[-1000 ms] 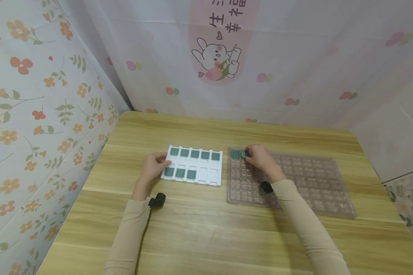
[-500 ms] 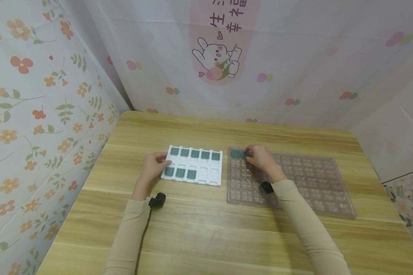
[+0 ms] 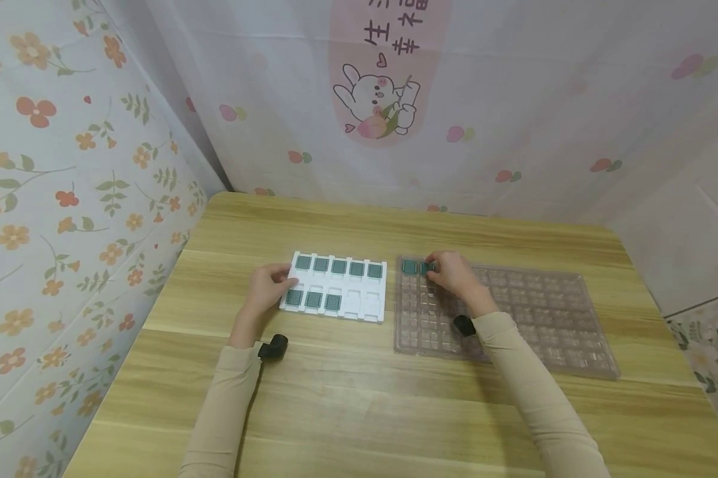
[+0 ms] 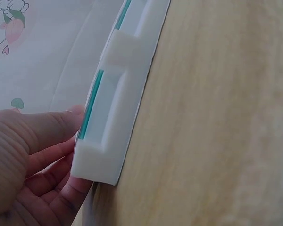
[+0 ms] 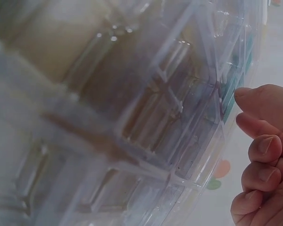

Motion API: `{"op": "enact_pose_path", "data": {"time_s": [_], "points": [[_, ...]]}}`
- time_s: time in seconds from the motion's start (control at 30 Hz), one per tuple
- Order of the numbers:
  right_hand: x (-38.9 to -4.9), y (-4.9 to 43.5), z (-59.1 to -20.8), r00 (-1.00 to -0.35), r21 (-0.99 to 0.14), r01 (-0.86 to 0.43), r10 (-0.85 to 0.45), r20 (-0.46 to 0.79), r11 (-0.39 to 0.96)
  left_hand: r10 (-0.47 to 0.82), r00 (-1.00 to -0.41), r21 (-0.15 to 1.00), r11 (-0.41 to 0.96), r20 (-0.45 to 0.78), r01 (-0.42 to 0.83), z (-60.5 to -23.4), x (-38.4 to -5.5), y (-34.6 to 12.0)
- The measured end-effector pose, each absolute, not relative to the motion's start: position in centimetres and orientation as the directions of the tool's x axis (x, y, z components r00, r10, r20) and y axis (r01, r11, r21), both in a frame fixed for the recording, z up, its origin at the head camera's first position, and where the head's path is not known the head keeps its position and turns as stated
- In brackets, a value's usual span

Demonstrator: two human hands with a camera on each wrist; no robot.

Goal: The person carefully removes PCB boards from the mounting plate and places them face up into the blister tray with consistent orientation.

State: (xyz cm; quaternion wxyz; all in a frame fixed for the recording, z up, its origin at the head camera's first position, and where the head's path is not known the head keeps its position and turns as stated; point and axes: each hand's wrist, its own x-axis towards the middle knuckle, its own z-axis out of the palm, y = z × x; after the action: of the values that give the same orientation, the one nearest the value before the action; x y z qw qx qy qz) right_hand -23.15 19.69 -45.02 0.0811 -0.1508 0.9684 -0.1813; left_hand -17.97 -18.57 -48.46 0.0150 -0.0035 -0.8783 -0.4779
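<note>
My left hand (image 3: 268,289) grips the left end of a white tray (image 3: 311,285), thumb on top and fingers under its edge in the left wrist view. Green square chips (image 3: 338,267) with a fine grid fill the tray's back row, and several more sit in its front row, where the two right pockets hold none. My right hand (image 3: 452,273) pinches a green chip (image 3: 425,269) at the back-left of a clear plastic tray (image 3: 526,318). Beside it, another chip (image 3: 409,267) lies in the corner pocket. Thumb and index fingertip meet at the chip's edge in the right wrist view.
Both trays lie on a wood-grain table (image 3: 335,398), with a narrow gap between them. A printed white curtain (image 3: 514,99) hangs along the back edge, and a floral cloth (image 3: 66,199) covers the left side. Black wrist cameras (image 3: 273,347) are strapped to both forearms.
The chip under my right fingers has gone from slightly tilted to lying flatter in its pocket. My left hand and both trays have stayed where they were.
</note>
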Motion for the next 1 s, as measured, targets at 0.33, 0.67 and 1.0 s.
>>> {"op": "enact_pose_path", "data": {"time_s": [0.33,0.67,1.0], "points": [[-23.10,19.85,-45.15,-0.944,-0.353,-0.279,-0.322,-0.067,0.893,-0.013,-1.000,0.843,0.539,0.020,0.010,-48.46,-18.09,-18.61],[-22.87,19.82,-45.06,-0.945,-0.360,-0.282,-0.323,-0.058,0.889,-0.009,-1.000,0.836,0.549,0.022,0.013,-48.47,-18.19,-18.65],[-22.40,19.48,-45.11,-0.940,-0.391,-0.272,-0.330,-0.089,0.879,-0.026,-1.000,0.835,0.550,0.013,-0.004,-48.33,-18.02,-18.57]]}}
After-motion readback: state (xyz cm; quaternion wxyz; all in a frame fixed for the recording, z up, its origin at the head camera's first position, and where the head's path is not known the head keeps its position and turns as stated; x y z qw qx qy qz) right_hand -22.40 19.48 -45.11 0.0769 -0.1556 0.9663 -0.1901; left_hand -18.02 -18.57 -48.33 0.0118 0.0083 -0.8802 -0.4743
